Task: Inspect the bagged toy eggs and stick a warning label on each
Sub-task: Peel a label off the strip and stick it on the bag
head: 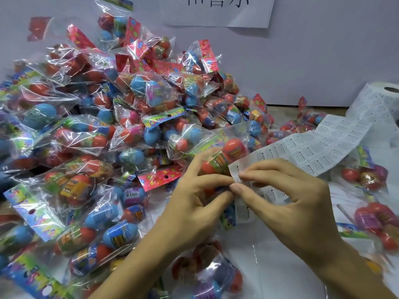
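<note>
the free end of the long white strip of printed warning labels is pinched between both hands, left hand and right hand fingertip to fingertip; the strip runs up-right to its roll. the clear bag of orange toy eggs lies just behind, nearer the left hand.

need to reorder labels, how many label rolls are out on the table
1: the label roll sits at the far right edge, its strip trailing to both hands. More may lie hidden under the bags or out of frame.

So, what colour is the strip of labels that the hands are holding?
White with small black print, seen in the head view: the label strip.
</note>
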Demonstrator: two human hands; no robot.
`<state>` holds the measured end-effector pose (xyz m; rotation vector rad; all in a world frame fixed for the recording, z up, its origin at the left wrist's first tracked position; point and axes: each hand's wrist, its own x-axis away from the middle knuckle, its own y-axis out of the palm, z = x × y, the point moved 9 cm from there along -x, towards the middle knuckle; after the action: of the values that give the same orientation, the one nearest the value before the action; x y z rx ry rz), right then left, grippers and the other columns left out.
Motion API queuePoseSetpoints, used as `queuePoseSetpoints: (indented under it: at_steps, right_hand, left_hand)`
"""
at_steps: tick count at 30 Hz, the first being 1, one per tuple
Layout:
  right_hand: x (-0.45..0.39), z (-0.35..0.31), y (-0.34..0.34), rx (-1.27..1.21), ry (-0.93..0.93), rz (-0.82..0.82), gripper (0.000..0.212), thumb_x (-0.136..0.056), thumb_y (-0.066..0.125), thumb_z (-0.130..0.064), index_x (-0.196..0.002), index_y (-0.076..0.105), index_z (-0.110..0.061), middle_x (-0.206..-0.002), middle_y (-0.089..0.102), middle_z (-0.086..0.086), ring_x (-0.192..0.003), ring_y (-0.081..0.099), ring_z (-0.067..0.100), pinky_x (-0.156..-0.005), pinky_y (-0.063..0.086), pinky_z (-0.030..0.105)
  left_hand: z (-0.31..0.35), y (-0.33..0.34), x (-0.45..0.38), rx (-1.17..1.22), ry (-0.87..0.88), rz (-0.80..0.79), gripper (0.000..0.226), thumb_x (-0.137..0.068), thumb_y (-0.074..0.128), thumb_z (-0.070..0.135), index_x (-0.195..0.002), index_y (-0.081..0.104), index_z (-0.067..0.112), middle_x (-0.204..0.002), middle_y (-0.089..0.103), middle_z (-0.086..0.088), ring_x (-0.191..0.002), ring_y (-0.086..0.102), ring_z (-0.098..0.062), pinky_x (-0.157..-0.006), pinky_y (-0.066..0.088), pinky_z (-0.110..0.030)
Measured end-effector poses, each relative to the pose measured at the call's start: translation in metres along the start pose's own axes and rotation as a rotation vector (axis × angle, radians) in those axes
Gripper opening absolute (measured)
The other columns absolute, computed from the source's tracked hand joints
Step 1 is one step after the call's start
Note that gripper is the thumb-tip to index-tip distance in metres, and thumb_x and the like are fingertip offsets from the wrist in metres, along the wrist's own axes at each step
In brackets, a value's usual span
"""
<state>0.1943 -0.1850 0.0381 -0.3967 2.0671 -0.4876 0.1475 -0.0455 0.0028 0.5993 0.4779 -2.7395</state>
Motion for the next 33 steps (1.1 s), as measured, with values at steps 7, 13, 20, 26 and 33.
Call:
queuePoseSetpoints:
  at_steps: [7, 13, 20, 26, 33]
  right_hand:
    - [0.002, -0.001, -0.001, -0.021, -0.116, -0.06, 0.012, -0.084, 0.078, -0.011, -0.093, 0.079, -0.004, -0.093, 0.073, 0.002, -0.085, 0.069, 0.008, -0.068, 0.058, 0.024]
    - [0.004, -0.007, -0.002, 0.053, -0.189, -0.023, 0.01, -0.085, 0.075, -0.006, -0.093, 0.079, -0.001, -0.093, 0.074, 0.006, -0.084, 0.069, 0.01, -0.071, 0.058, 0.024]
    - [0.005, -0.005, -0.003, 0.064, -0.184, 0.0, 0.011, -0.086, 0.075, -0.005, -0.096, 0.078, -0.001, -0.096, 0.073, 0.006, -0.086, 0.068, 0.014, -0.073, 0.057, 0.027]
    - [0.005, -0.003, 0.0, 0.057, -0.173, -0.014, 0.016, -0.089, 0.072, -0.007, -0.103, 0.078, -0.002, -0.103, 0.074, 0.007, -0.095, 0.07, 0.015, -0.078, 0.057, 0.027]
    - [0.004, 0.001, 0.002, -0.034, -0.131, -0.055, 0.018, -0.085, 0.074, -0.008, -0.102, 0.077, -0.003, -0.101, 0.072, 0.005, -0.095, 0.069, 0.011, -0.077, 0.055, 0.021]
  left_hand:
    - [0.008, 0.004, 0.001, 0.03, 0.019, -0.047, 0.009, -0.087, 0.07, 0.006, -0.086, 0.079, 0.008, -0.144, 0.048, 0.004, -0.128, 0.054, 0.0, -0.094, 0.047, -0.013]
    - [0.005, 0.004, 0.0, 0.087, -0.009, -0.039, 0.012, -0.085, 0.071, 0.01, -0.085, 0.078, 0.02, -0.142, 0.05, 0.005, -0.125, 0.057, -0.001, -0.094, 0.048, -0.016]
    - [-0.007, -0.007, 0.002, 0.069, -0.065, 0.11, 0.008, -0.08, 0.079, 0.022, -0.083, 0.081, 0.015, -0.117, 0.061, -0.003, -0.113, 0.063, -0.02, -0.09, 0.055, -0.032]
    - [-0.007, -0.005, 0.001, 0.173, -0.097, 0.036, 0.008, -0.075, 0.083, 0.018, -0.081, 0.08, 0.023, -0.113, 0.059, 0.001, -0.107, 0.064, -0.007, -0.085, 0.051, -0.019]
    - [-0.008, -0.004, 0.0, 0.146, -0.091, 0.013, 0.011, -0.081, 0.075, 0.014, -0.089, 0.081, 0.016, -0.122, 0.056, -0.011, -0.111, 0.064, -0.019, -0.084, 0.056, -0.026]
